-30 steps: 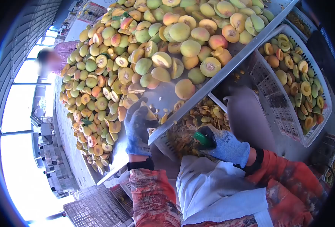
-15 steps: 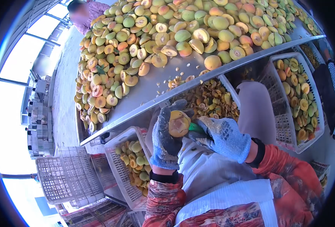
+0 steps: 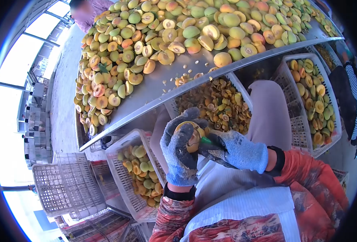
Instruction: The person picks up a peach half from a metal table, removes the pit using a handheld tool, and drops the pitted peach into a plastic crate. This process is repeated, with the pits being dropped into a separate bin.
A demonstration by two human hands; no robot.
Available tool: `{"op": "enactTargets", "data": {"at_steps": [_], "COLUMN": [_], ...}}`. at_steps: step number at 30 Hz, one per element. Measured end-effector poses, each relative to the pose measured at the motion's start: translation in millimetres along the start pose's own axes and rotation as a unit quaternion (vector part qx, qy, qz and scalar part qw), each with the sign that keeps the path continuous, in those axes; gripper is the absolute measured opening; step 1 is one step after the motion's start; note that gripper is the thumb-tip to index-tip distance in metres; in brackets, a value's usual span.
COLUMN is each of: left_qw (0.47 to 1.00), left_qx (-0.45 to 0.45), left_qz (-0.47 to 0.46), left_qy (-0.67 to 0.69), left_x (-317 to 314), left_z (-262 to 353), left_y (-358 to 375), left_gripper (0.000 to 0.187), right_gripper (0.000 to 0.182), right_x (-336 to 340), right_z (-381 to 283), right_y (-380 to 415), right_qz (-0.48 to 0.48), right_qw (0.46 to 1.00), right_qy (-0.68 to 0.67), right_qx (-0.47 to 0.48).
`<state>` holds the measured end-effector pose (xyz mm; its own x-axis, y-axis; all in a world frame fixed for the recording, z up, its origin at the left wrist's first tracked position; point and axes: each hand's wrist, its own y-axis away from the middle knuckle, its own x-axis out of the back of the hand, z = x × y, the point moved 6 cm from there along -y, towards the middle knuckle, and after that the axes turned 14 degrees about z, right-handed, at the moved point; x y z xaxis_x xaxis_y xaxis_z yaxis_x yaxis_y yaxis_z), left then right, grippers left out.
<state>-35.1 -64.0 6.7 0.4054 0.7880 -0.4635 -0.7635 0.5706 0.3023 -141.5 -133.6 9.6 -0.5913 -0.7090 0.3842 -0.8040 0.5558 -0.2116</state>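
My left hand (image 3: pixel 181 147), in a blue and dark glove, is wrapped round a cut yellow fruit (image 3: pixel 193 139) above my lap. Gloved as well, my right hand (image 3: pixel 237 151) grips a small green-handled tool (image 3: pixel 205 140) against the right side of the fruit. The tool's tip is hidden at the fruit. Beyond both hands, a crate of fruit scraps (image 3: pixel 217 101) stands below the metal table's edge (image 3: pixel 154 103).
Many halved and whole fruits (image 3: pixel 170 36) are heaped on the table. Crates of fruit halves stand at left (image 3: pixel 140 171) and right (image 3: pixel 313 101). Empty crates (image 3: pixel 67 183) are stacked far left. One person (image 3: pixel 83 14) is at the upper left, another (image 3: pixel 350 97) at the right edge.
My left hand has turned and its fingers now wrap further over the fruit. My right hand has come slightly closer with the tool. The whole view has shifted a little.
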Motion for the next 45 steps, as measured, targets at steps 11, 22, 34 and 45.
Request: {"op": "enactTargets", "data": {"at_steps": [11, 22, 34, 45], "left_qw": [0.991, 0.906, 0.971, 0.997], "left_qx": [-0.042, -0.223, -0.132, 0.044], "left_qz": [0.125, 0.120, 0.049, 0.003], "left_qy": [-0.014, -0.338, -0.193, -0.059], "left_x": [3.7, 22.7, 22.5, -28.0], "left_z": [1.7, 12.0, 1.6, -9.3], "left_y": [-18.0, -14.3, -27.8, -60.1], "left_gripper": [0.037, 0.031, 0.035, 0.042], "right_gripper": [0.030, 0.019, 0.025, 0.037], "right_x": [-5.2, -28.4, -35.8, -18.3], "right_z": [-5.5, 6.2, 19.4, 38.3], "right_y": [-5.9, 0.7, -0.6, -17.3], "right_qz": [0.048, -0.169, -0.277, -0.239], "right_qw": [0.943, 0.909, 0.837, 0.700], "right_qy": [0.314, -0.217, -0.314, -0.571], "right_qx": [0.098, -0.312, -0.352, -0.355]}}
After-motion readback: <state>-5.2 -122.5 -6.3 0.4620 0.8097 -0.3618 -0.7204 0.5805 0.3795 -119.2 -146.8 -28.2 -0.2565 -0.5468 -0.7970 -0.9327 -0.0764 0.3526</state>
